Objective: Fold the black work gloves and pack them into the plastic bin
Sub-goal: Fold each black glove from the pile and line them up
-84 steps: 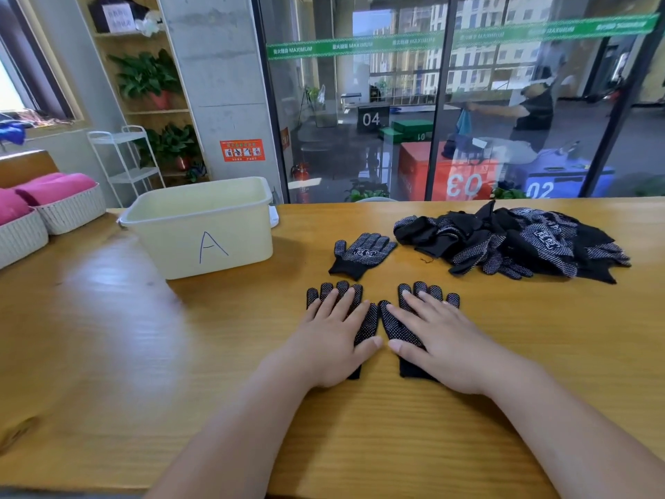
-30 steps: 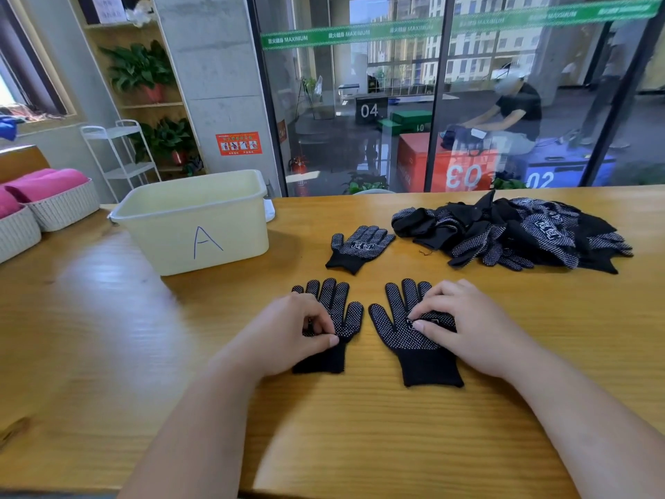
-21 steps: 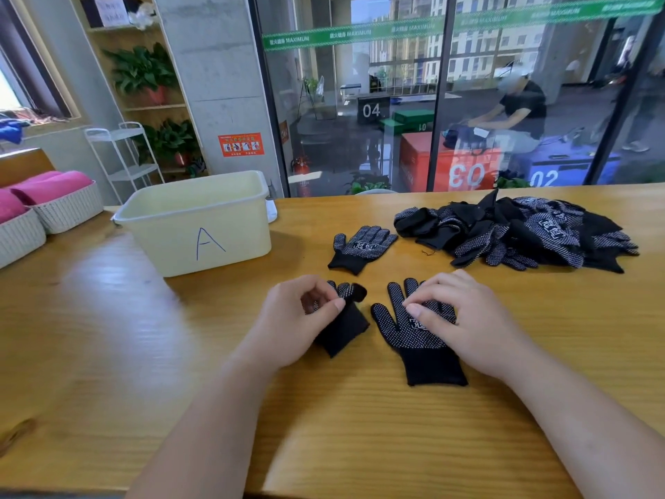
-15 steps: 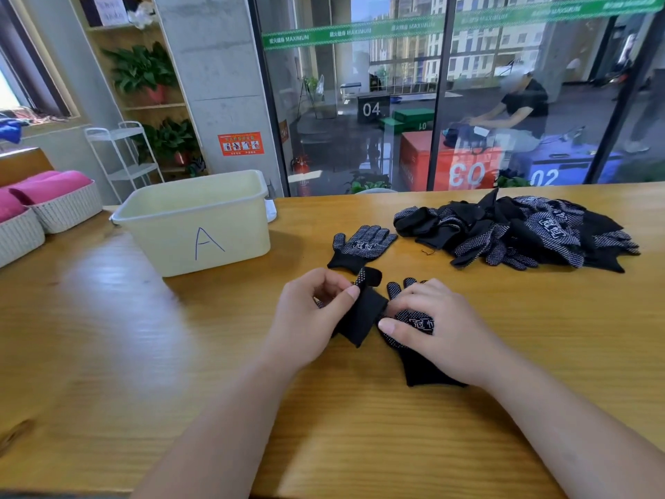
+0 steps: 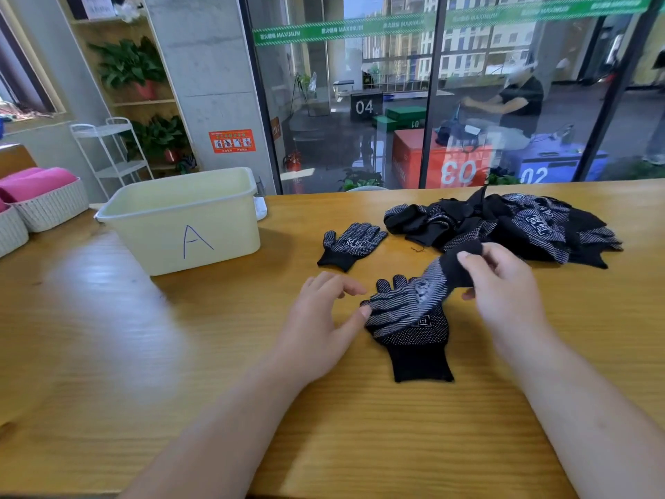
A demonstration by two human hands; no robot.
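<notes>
A black dotted glove (image 5: 428, 286) was pinched at its cuff by the right hand (image 5: 503, 293) and held slanted. Its fingers were draped over a second glove (image 5: 417, 340), which was laid flat on the table (image 5: 144, 354). The left hand (image 5: 320, 318) was loosely spread, with its thumb tip touching the draped fingers. The plastic bin (image 5: 187, 225) marked A was set well to the left, and a glove pile (image 5: 521, 225) was heaped behind.

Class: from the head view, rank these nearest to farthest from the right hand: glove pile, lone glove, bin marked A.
1. glove pile, just behind the right hand.
2. lone glove, table centre.
3. bin marked A, far left.
</notes>
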